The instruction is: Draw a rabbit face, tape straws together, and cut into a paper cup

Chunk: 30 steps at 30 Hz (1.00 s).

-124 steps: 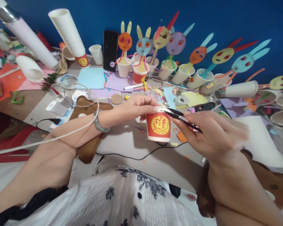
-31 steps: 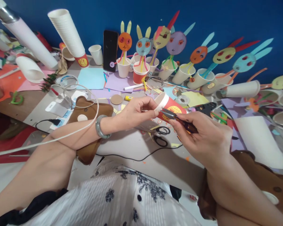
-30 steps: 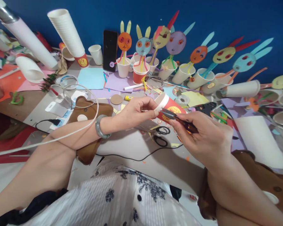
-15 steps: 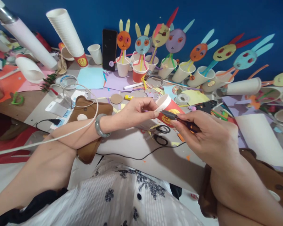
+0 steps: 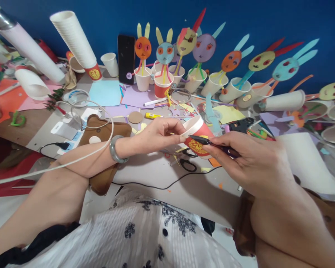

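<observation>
My left hand (image 5: 167, 133) pinches the rim of a red and white paper cup (image 5: 202, 130), which is tilted with its mouth toward the upper left. A yellow emblem shows on its red side. My right hand (image 5: 245, 156) grips a dark hand tool with a pointed tip (image 5: 198, 139); its exact kind is hard to make out. The tip lies against or just in front of the cup's wall near the rim, close to my left fingertips. Below the cup, black-handled scissors (image 5: 188, 165) rest on the table, partly covered.
Paper cups with rabbit-faced figures, such as an orange one (image 5: 143, 47), line the blue wall. A tall cup stack (image 5: 74, 39) and a phone (image 5: 126, 59) stand at the back. A white cable (image 5: 80, 158) crosses my left forearm. Paper scraps cover the table.
The cup has tilted slightly and the tool lies a little lower across it. A light blue paper strip now shows upright behind the cup. The view has shifted slightly.
</observation>
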### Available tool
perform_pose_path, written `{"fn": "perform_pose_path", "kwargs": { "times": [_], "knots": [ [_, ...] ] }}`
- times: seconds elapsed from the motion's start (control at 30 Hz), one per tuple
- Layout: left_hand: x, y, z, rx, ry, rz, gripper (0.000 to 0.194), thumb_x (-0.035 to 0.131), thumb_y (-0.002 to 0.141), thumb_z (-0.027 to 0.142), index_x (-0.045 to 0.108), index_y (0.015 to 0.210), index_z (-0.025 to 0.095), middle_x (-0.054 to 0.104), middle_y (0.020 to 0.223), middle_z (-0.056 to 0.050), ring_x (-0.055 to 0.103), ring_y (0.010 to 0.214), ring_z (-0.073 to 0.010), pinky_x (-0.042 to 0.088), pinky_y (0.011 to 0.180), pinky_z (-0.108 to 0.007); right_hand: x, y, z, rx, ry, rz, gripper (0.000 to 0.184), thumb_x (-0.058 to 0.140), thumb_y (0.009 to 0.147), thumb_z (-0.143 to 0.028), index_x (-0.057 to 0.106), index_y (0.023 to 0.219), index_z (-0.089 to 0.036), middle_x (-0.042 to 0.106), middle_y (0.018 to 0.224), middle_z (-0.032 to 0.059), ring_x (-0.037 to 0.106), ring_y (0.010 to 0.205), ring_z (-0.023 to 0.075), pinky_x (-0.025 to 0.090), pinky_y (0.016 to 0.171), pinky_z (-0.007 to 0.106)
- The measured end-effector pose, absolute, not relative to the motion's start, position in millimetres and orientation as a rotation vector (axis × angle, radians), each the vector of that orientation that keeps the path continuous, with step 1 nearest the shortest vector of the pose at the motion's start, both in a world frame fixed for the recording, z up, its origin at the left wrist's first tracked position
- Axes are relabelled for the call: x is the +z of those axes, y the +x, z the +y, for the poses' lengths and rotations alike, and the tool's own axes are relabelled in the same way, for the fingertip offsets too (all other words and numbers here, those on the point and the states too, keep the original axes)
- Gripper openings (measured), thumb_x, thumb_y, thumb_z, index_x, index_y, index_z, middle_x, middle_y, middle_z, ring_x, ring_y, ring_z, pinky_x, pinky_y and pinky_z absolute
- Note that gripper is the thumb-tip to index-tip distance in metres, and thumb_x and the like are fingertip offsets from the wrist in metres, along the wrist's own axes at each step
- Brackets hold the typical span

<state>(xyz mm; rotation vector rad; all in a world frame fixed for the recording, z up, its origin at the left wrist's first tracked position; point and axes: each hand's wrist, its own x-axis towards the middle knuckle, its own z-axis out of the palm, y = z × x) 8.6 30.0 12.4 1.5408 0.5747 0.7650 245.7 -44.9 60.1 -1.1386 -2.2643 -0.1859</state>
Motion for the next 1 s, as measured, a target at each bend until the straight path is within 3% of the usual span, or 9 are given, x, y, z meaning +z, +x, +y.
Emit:
{"fn": "perform_pose_path", "kwargs": {
  "times": [0.27,0.47,0.7,1.0],
  "knots": [
    [16,9,32,0.760,1.492,0.550,0.038,0.081,0.084,0.049,0.068,0.084,0.013,0.068,0.080,-0.003,0.060,0.071,-0.0094,0.049,0.065,-0.024,59,241,-43,-0.081,-1.139,-2.206,0.010,0.070,0.095,-0.022,0.064,0.087,-0.022,0.072,0.072,-0.0010,0.062,0.054,0.0110,0.039,0.047,0.024],
    [18,10,31,0.802,1.472,0.552,0.038,0.082,0.084,0.049,0.064,0.085,0.015,0.070,0.083,-0.003,0.063,0.076,-0.0114,0.052,0.070,-0.026,60,232,-41,-0.232,-1.124,-2.113,0.013,0.075,0.092,-0.022,0.062,0.087,-0.022,0.071,0.067,-0.0023,0.055,0.046,0.0088,0.040,0.045,0.023],
    [22,12,26,0.872,1.331,0.598,0.039,0.082,0.083,0.048,0.056,0.085,0.018,0.061,0.080,0.001,0.062,0.077,-0.0113,0.055,0.075,-0.027,49,225,-43,-0.244,-1.152,-2.067,0.015,0.079,0.087,-0.024,0.065,0.093,-0.020,0.077,0.076,0.0033,0.068,0.058,0.0140,0.044,0.048,0.024],
    [20,13,24,0.895,1.282,0.618,0.039,0.083,0.083,0.045,0.055,0.084,0.017,0.058,0.081,0.002,0.062,0.080,-0.0109,0.055,0.075,-0.026,43,222,-48,-0.178,-1.254,-2.059,0.012,0.076,0.091,-0.026,0.065,0.097,-0.025,0.075,0.079,0.0008,0.068,0.060,0.0161,0.046,0.051,0.028]
  ]
}}
